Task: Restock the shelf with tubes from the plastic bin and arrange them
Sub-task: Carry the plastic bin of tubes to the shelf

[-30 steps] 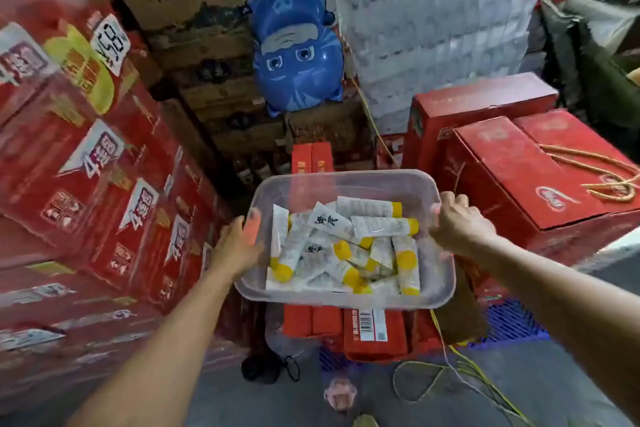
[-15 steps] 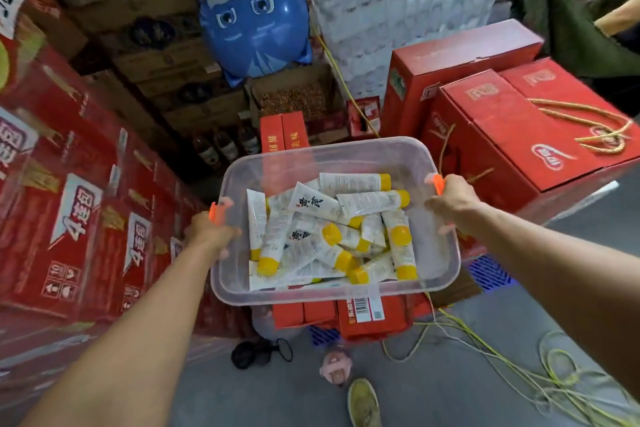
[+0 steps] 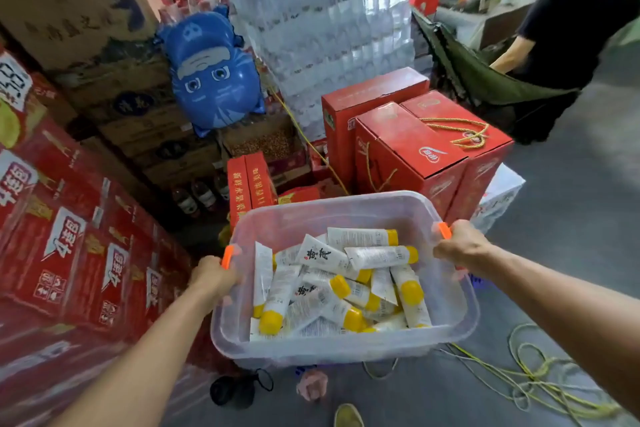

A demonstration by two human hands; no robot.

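Note:
A clear plastic bin (image 3: 446, 315) hangs in the air in front of me, carried by both hands. Inside lies a loose heap of several white tubes (image 3: 332, 284) with yellow caps. My left hand (image 3: 213, 279) grips the bin's left rim at its orange clip. My right hand (image 3: 460, 246) grips the right rim at the other orange clip. No shelf shows in this view.
Stacked red cartons (image 3: 62, 225) wall the left side. Red gift boxes (image 3: 415, 146) stand ahead right, a blue cat balloon (image 3: 211, 76) and wrapped water bottles (image 3: 318, 21) behind. Yellow cord (image 3: 533, 374) coils on the grey floor. A person in black (image 3: 571, 28) stands at the upper right.
The bin has been carried away from the red boxes and to the right, and the view has lifted. A person in black has come into sight at the upper right.

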